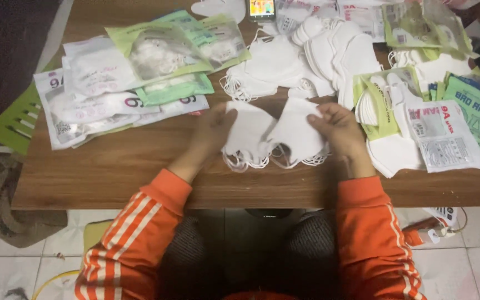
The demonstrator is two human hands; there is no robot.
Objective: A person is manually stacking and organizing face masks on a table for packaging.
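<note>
My left hand and my right hand each grip one side of a bundle of white face masks above the front middle of the brown wooden table. The masks' ear loops hang below the bundle. Both arms wear orange sleeves with white stripes. Behind the hands lies a loose pile of white masks.
Sealed plastic packs with green and white fronts are stacked at the left. More packs and masks lie at the right. A phone stands at the table's back edge. A tiled floor and a green mat are at the left.
</note>
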